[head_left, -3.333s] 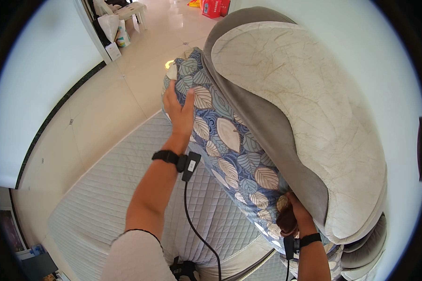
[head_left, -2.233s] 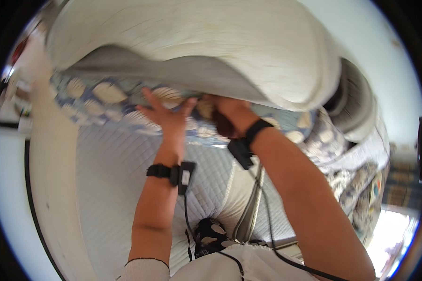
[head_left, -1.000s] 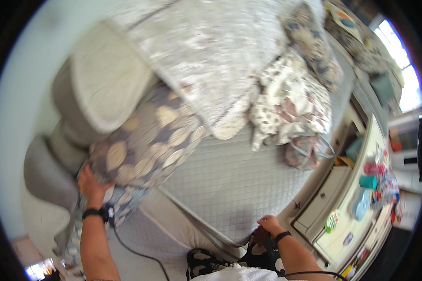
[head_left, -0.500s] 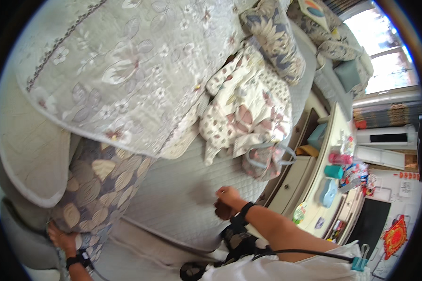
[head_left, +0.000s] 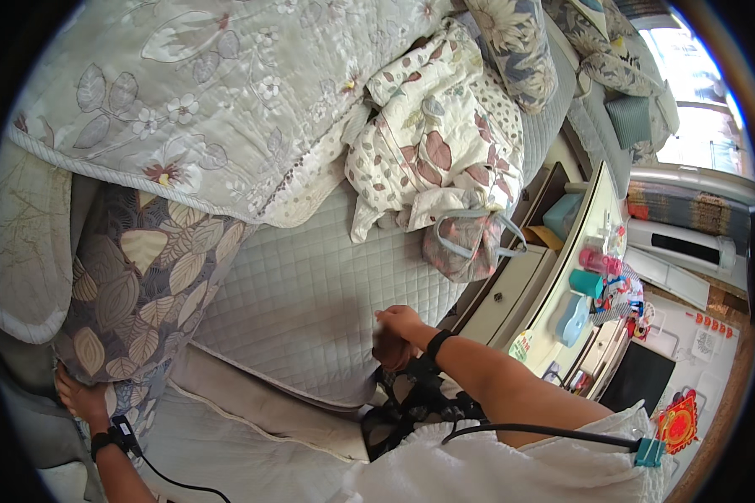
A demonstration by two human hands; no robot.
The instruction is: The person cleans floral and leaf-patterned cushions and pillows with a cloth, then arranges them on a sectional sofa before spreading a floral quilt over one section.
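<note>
My left hand (head_left: 82,398) is at the lower left, against the near edge of a leaf-patterned grey and cream pillow (head_left: 143,285). Its fingers curl at the pillow's edge, and their tips are partly hidden. Bluish patterned fabric (head_left: 136,401) shows beside that wrist. Over the grey quilted bed cover (head_left: 302,293) hangs my right hand (head_left: 398,335), apart from the pillow. Its fingers are bent in and shaded, with nothing visible in them. Both wrists wear black bands.
A floral quilt (head_left: 193,109) spreads across the far left. Beyond my right hand lie a crumpled white leaf-print cloth (head_left: 445,142) and a pinkish bag (head_left: 461,247) with blue handles. At right stands a cream cabinet (head_left: 512,293) with an open drawer and items on top.
The view has shifted, so the bed and cabinet sit higher in the picture. My left hand stays at the pillow's edge, and my right hand remains over the bed cover.
</note>
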